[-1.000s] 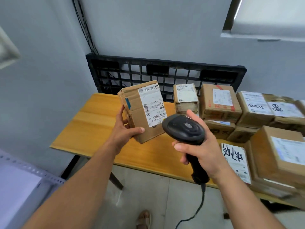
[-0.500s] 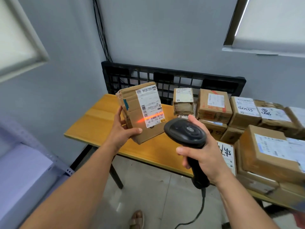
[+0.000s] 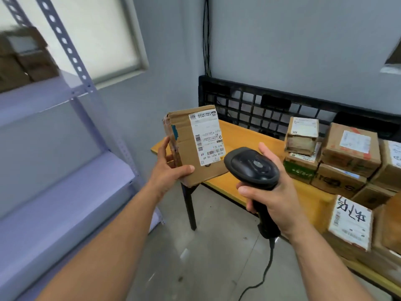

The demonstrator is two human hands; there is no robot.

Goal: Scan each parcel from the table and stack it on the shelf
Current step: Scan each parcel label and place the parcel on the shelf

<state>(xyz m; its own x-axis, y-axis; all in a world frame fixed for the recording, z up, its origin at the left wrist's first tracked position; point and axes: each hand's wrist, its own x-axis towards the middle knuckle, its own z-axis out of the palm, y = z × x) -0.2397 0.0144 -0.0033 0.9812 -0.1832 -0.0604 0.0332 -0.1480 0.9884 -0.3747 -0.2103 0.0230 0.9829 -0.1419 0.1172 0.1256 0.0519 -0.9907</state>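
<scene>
Now the left hand [image 3: 168, 170] holds one parcel [image 3: 195, 146] up in the air, over the left end of the yellow table [image 3: 238, 135] and near the grey shelf [image 3: 65, 181]. The parcel is a brown cardboard box that stands tall and leans a little. Its edges look worn and bumpy, and a small blue mark sits on its left side. A white label [image 3: 205, 137] with black bar codes and tiny print covers much of the front. The thumb presses on the lower front of the box and the fingers curl round its left side. The right hand [image 3: 271, 192] is wrapped tight round the handle of a black scanner [image 3: 251, 166], whose round head is just beside the parcel's lower right corner. A black cable [image 3: 264, 270] hangs down from the scanner to the floor. More brown boxes [image 3: 351, 146] are piled on the right part of the table. Some blurry boxes [image 3: 21, 59] sit high on the shelf.
</scene>
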